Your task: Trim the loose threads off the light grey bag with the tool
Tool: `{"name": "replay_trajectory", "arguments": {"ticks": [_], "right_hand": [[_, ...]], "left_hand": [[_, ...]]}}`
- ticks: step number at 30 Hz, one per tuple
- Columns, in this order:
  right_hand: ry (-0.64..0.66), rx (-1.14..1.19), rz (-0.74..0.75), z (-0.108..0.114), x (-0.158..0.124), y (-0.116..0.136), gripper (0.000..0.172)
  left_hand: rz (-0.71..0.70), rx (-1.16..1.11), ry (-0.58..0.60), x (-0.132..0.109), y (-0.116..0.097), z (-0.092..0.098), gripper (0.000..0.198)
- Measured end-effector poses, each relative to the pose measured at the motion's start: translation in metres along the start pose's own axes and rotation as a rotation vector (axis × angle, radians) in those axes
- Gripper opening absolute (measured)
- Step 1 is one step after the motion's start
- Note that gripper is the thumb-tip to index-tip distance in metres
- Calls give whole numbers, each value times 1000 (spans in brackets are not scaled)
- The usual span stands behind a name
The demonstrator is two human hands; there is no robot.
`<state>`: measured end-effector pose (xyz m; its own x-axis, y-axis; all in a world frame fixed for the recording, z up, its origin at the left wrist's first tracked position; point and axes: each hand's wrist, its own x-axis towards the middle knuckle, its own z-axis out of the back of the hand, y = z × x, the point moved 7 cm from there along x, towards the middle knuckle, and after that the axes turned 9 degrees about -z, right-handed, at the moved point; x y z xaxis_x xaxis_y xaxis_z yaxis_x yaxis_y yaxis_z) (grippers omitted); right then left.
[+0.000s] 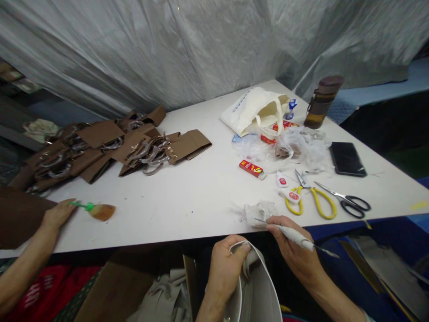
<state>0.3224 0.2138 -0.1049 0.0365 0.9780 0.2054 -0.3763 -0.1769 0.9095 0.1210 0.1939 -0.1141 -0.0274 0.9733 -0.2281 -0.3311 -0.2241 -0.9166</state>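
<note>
My left hand (225,266) pinches the top edge of an open light-grey bag (259,286), thumb inside the rim, just in front of the table edge. The bag's lower part runs out of view. In my right hand (298,250) is a slim tool with a whitish wrapped handle (295,236) and a thin pointed metal tip; a thin piece also sticks out of its rear end. That tip lies over a crumpled whitish wad (260,213) at the table's front edge; whether they touch I cannot tell.
Yellow-handled scissors (323,203), black-handled scissors (355,205), a phone (347,158), a bottle (323,103) and a cream tote bag (250,109) are on the white table (174,201). At left, a co-worker's hand (58,214) is beside a green-nozzled bottle (102,212), near piled brown bags (100,134).
</note>
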Motion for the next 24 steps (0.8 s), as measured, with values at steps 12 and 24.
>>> {"name": "replay_trajectory", "arguments": {"ticks": [12, 24], "right_hand": [[21, -298, 215, -16, 3, 15, 24], [-6, -235, 185, -14, 8, 13, 28]], "left_hand": [[89, -106, 27, -6, 9, -14, 15], [149, -120, 41, -12, 13, -15, 17]]}}
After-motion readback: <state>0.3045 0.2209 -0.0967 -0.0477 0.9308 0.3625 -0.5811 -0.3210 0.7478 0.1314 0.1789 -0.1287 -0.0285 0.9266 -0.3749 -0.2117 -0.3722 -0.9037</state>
